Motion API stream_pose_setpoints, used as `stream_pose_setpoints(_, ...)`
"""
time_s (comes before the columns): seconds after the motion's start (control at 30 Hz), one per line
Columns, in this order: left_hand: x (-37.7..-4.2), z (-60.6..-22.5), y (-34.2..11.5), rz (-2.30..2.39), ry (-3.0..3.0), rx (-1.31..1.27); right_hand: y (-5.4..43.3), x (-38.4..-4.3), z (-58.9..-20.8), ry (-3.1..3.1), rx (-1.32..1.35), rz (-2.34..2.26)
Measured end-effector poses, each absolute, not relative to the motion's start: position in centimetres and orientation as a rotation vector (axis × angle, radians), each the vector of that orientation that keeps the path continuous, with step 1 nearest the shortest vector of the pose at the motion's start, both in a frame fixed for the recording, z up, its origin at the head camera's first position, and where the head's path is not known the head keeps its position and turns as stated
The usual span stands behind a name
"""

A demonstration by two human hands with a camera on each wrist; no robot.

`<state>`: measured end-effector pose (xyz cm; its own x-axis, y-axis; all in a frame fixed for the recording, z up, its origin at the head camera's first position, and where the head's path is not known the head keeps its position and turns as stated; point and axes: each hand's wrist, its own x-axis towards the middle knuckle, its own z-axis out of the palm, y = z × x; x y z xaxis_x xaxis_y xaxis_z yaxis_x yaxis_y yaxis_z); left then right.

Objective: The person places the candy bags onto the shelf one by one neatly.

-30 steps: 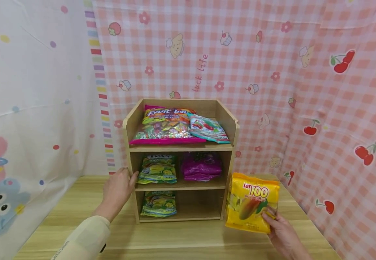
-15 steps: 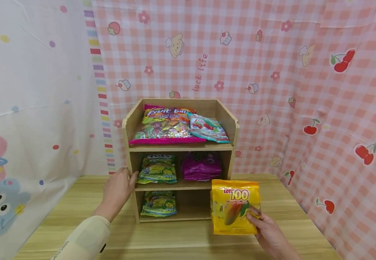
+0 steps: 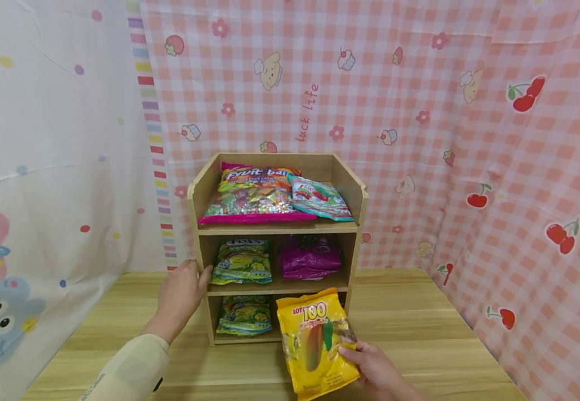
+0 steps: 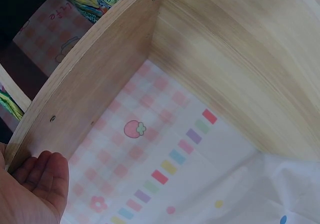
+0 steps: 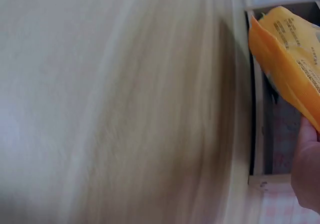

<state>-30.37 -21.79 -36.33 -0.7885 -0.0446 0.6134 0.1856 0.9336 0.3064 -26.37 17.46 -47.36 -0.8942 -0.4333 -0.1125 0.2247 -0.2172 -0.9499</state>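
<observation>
A yellow mango candy bag (image 3: 315, 345) hangs tilted before the right half of the shelf's bottom compartment, pinched at its right edge by my right hand (image 3: 375, 367). The right wrist view shows the back of this candy bag (image 5: 287, 58) and part of the right hand (image 5: 306, 174). My left hand (image 3: 182, 292) grips the left side panel of the wooden shelf (image 3: 280, 228). In the left wrist view, the left hand's fingers (image 4: 47, 176) lie against the panel's outer face.
On the top shelf lie a large fruit candy bag (image 3: 257, 195) and a smaller teal-edged bag (image 3: 320, 197). The middle compartment holds a green bag (image 3: 242, 264) and a purple bag (image 3: 310, 259). Another green bag (image 3: 245, 317) sits bottom left. Patterned cloth (image 3: 370, 83) hangs behind the table (image 3: 410, 317).
My right hand has carried the yellow candy bag leftward and slightly down, from beside the shelf to in front of its bottom compartment, tilting it. My left hand stays on the side panel.
</observation>
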Motion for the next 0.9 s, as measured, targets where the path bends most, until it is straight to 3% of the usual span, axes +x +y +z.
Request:
stream_pose_setpoints(0.33,-30.5,-36.5,-22.0,-0.453,-2.421,-0.095,15.8,-27.0,-47.7,1.722,-0.200,-2.100)
stream_pose_setpoints(0.63,-30.5,-36.5,-22.0,-0.447,-2.437,-0.085,14.1,-29.7,-47.6,1.731,-0.152,-2.248)
stream_pose_setpoints(0.9,-30.7,-36.6,-22.0,-0.456,-2.440,-0.082,13.5,-29.6,-47.7,2.211,-0.007,-2.046)
